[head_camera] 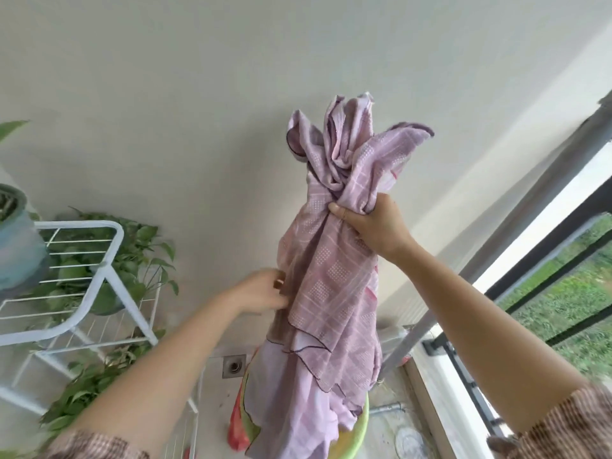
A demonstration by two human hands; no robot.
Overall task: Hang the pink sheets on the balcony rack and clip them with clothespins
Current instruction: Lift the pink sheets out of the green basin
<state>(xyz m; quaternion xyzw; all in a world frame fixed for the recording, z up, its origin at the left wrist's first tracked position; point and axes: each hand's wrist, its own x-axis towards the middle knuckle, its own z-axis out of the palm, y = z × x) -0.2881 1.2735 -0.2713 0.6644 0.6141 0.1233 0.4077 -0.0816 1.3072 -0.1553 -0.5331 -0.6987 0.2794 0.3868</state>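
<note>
Your right hand (374, 226) grips the bunched pink sheet (334, 286) high; it hangs vertically. Your left hand (263, 291), nearer the white rack (82, 224), pinches its edge.

Potted plants (142, 241) at left, floor drain (233, 366) nr wall (198, 127).

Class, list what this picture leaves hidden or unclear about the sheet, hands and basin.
1. Head view: inside of the green basin, covered by the pink sheet.
2. Head view: grip of the left hand, fingers blurred at the sheet's edge.
3. Head view: left end of the white rack, cut off by the frame edge.
</note>
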